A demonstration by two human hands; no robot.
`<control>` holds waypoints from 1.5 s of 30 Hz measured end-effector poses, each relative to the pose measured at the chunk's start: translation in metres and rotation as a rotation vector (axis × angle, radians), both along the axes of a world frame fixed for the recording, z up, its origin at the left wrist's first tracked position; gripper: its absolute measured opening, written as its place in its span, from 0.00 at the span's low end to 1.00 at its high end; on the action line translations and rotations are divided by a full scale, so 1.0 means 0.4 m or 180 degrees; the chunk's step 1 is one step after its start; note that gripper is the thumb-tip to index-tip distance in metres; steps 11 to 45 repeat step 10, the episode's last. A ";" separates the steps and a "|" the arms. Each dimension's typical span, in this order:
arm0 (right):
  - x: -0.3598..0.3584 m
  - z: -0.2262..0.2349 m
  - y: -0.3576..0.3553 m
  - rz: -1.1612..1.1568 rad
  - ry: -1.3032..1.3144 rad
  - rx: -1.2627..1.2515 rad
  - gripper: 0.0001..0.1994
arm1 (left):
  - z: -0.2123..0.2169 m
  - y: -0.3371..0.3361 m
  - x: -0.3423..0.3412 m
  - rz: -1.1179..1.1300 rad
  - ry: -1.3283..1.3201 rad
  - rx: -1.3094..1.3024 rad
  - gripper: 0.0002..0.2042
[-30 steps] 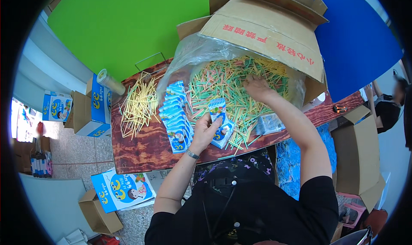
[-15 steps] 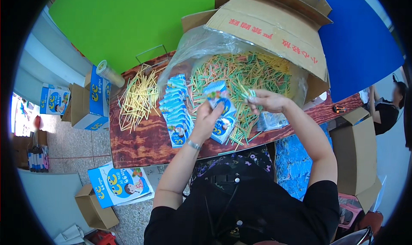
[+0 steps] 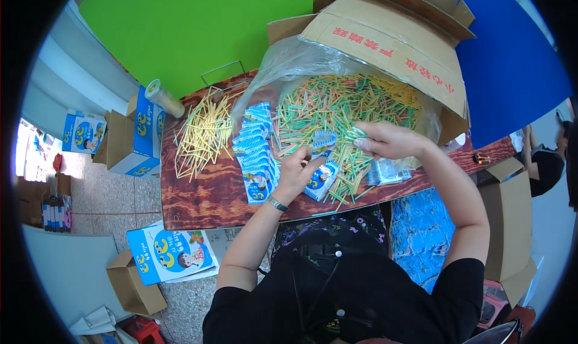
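Observation:
My left hand [image 3: 295,172] is closed at the thumb and fingers on a small blue-and-white packet [image 3: 324,140], which juts up past the fingertips. My right hand [image 3: 388,140] pinches a small bunch of thin green and pale sticks [image 3: 355,133] just right of that packet. Below both hands spreads a big heap of thin coloured sticks [image 3: 337,100], green, pink and yellow. Beside my left wrist lies an overlapping row of blue-and-white packets [image 3: 256,154]. More packets [image 3: 321,180] lie under the left hand, partly hidden by it.
A pile of yellow sticks [image 3: 206,136] and a clear round tub [image 3: 164,98] are on the wooden table [image 3: 192,208] at left. A tipped cardboard box [image 3: 391,37] with a plastic liner [image 3: 295,58] stands behind the heap. Right of me are an open carton [image 3: 506,223] and another person [image 3: 545,163].
My left hand has moved down slightly, and its packet is turned so less of the printed face shows. My right hand with the sticks has shifted slightly. The whole view has shifted a little.

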State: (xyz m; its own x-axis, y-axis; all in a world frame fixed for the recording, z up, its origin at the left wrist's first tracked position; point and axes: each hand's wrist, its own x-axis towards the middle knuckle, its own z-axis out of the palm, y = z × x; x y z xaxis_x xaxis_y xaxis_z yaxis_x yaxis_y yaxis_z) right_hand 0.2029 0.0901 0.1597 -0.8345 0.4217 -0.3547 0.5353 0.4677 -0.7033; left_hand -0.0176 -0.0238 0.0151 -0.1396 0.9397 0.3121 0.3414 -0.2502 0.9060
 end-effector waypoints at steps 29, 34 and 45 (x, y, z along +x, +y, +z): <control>-0.130 0.096 -0.023 0.1145 -0.1032 0.1944 0.12 | 0.025 -0.016 0.006 0.0094 0.0834 0.0429 0.12; -0.130 0.096 -0.023 0.1145 -0.1032 0.1944 0.12 | 0.025 -0.016 0.006 0.0094 0.0834 0.0429 0.12; -0.130 0.096 -0.023 0.1145 -0.1032 0.1944 0.12 | 0.025 -0.016 0.006 0.0094 0.0834 0.0429 0.12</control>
